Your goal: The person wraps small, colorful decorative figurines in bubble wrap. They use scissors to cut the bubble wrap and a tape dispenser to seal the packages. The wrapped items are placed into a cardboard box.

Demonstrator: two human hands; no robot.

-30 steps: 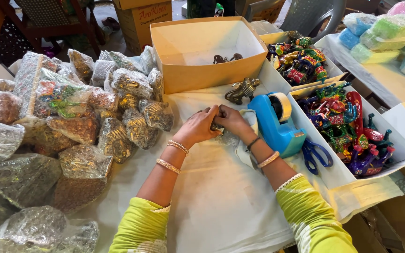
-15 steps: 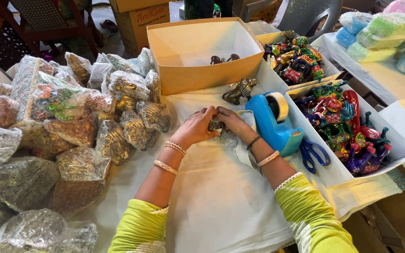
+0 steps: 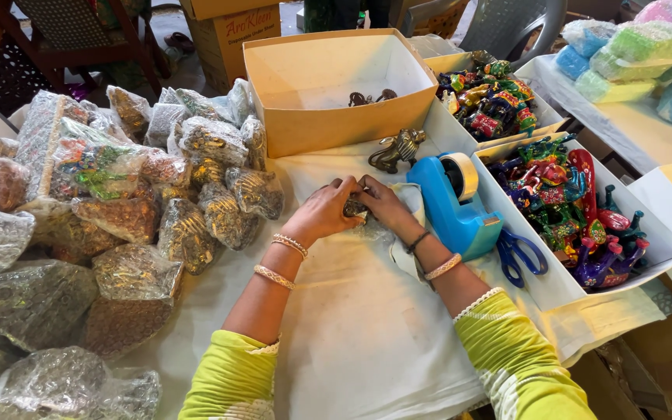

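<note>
My left hand (image 3: pixel 324 211) and my right hand (image 3: pixel 383 202) meet over the white cloth (image 3: pixel 367 327), both closed on a small dark metal figurine (image 3: pixel 354 208) partly wrapped in clear bubble wrap (image 3: pixel 379 230). Most of the figurine is hidden under my fingers. A brass elephant figurine (image 3: pixel 397 149) stands just beyond my hands. A blue tape dispenser (image 3: pixel 454 204) sits right beside my right wrist.
Several bubble-wrapped bundles (image 3: pixel 126 218) are piled at the left. An open tan cardboard box (image 3: pixel 334 117) stands at the back with small dark pieces inside. White trays of colourful painted figurines (image 3: pixel 577 202) line the right, with blue scissors (image 3: pixel 519 253) beside them.
My hands have stayed together in the same spot, with the fingers shifting a little around the wrapped figurine.
</note>
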